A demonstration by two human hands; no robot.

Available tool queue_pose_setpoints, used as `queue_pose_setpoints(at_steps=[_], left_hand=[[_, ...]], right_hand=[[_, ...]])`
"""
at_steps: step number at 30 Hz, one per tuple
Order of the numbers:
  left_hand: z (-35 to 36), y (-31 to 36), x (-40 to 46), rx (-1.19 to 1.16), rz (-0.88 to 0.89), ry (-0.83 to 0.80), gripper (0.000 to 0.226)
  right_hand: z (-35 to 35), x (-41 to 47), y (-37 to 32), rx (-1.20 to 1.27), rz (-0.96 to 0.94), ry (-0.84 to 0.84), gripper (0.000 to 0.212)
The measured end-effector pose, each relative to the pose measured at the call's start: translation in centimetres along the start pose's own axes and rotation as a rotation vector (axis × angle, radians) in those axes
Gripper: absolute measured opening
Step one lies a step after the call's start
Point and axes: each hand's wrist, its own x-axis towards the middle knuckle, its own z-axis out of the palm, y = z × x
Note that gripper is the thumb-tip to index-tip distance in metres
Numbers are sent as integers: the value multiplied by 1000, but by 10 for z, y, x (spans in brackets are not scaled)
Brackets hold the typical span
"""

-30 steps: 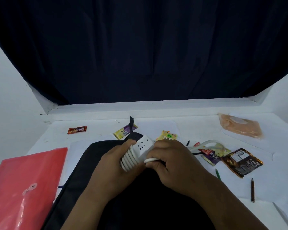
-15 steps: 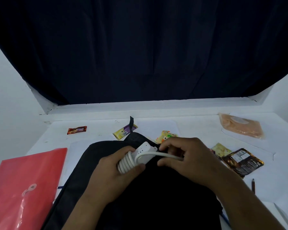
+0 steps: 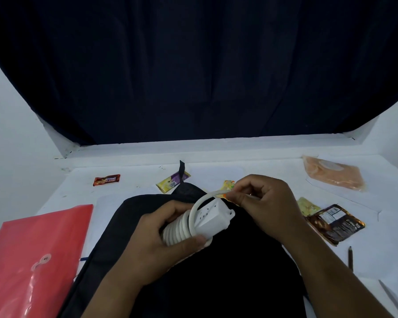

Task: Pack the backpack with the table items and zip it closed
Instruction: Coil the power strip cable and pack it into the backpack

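Fingers (image 3: 237, 198) pinching cable (image 3: 200, 203), white table (image 3: 274, 175), dark curtain (image 3: 193, 65)

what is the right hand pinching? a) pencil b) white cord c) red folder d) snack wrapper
b: the right hand pinches the white cord and loops it over the power strip that the left hand holds above the backpack.

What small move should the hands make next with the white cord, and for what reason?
Probably the right hand should lay the loop of cord it pinches down around the power strip. The left hand grips the strip over the coils wound on it, this loop stands off the body, and the backpack lies beneath.
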Motion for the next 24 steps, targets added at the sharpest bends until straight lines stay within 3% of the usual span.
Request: queue_pose_setpoints(at_steps=[3,8,10,13,15,24], left_hand=[[2,-1,1,-90,39,25,48],[9,-8,1,-243,-16,92,82],[12,-9,1,-263,-6,86,67],[18,-10,2,-258,2,126,48],[21,-11,3,-283,-37,171,50],[29,-12,8,-221,0,155,56]], right_hand=[[12,-2,5,20,32,-40,9],[25,-11,6,24,34,-158,16],[25,-14,5,37,33,-207,14],[26,-18,4,-39,33,-256,47],[29,-21,3,-116,30,-203,55],[39,-26,-4,-64,93,46,39]])
